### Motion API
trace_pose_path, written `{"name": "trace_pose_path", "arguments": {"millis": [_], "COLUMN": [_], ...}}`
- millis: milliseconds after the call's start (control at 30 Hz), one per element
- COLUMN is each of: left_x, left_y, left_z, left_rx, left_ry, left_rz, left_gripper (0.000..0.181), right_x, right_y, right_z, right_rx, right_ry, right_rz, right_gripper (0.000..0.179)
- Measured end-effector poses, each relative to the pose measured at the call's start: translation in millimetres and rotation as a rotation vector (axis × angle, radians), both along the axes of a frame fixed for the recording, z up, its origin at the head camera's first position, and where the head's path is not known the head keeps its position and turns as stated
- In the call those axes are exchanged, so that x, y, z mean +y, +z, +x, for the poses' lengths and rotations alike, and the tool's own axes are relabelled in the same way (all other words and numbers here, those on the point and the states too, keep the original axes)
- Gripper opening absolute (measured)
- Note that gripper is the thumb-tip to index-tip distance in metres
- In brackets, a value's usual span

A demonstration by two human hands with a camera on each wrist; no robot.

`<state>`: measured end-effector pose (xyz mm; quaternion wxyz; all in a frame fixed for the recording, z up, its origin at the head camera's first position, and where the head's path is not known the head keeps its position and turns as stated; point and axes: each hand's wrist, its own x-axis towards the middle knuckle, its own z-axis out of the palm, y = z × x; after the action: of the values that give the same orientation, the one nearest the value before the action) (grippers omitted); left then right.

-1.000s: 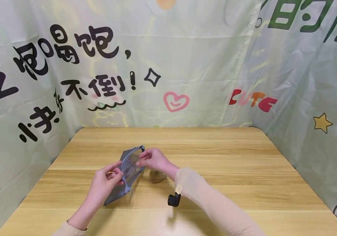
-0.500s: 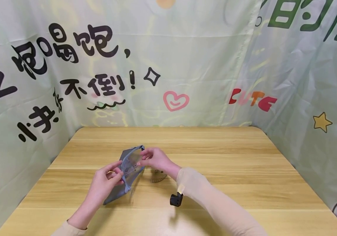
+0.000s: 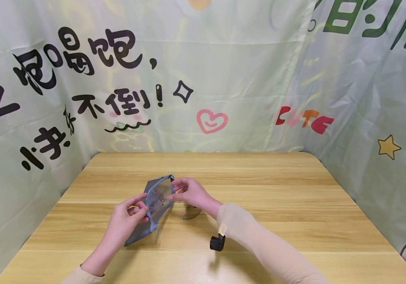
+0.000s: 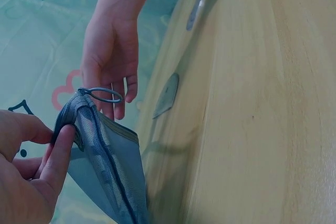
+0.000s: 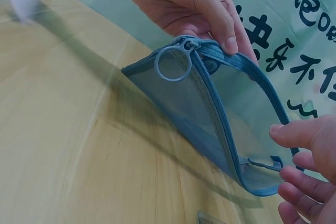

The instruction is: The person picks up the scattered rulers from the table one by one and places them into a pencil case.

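My left hand [image 3: 126, 217] pinches the rim of a blue zippered mesh pouch [image 3: 161, 215] between thumb and fingers. The pouch is unzipped, its mouth spread wide, and it stands tilted over the table. A ring-shaped zipper pull [image 5: 173, 64] hangs near the left thumb in the right wrist view. Small dark marks show inside the mouth in the head view; what bears them is unclear. At the far end of the mouth is my right hand [image 3: 192, 193], fingers loosely bent and apart, with nothing visible between them. Whether its fingertips touch the rim is hard to tell.
A clear protractor [image 3: 191, 213] lies on the wooden table [image 3: 277, 221] below my right wrist. A black wrist camera [image 3: 217, 242] hangs under the right sleeve. Printed cloth [image 3: 252, 79] encloses the table at the back and sides.
My right hand has drawn slightly to the right, away from the pouch's mouth, and its wrist camera has shifted with it. The left hand and the pouch stay in place.
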<state>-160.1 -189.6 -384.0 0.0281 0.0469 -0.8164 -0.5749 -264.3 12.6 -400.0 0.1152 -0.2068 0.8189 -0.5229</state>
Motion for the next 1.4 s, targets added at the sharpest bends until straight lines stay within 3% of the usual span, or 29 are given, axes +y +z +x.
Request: {"name": "trace_pose_path", "arguments": {"millis": [667, 1400], "left_x": [0.2, -1.5], "left_y": [0.2, -1.2], "left_z": [-1.0, 0.0], "left_rx": [-0.005, -0.008], "left_ry": [-0.004, -0.011], "left_rz": [0.007, 0.017], "left_gripper": [0.048, 0.049], "right_x": [26, 54], "right_y": [-11.2, -17.4], "right_z": [-6.4, 0.8], "right_rx": [-0.020, 0.007], "right_ry": [-0.043, -0.143], "right_rz": [-0.023, -0.010], "right_gripper": [0.051, 0.045]}}
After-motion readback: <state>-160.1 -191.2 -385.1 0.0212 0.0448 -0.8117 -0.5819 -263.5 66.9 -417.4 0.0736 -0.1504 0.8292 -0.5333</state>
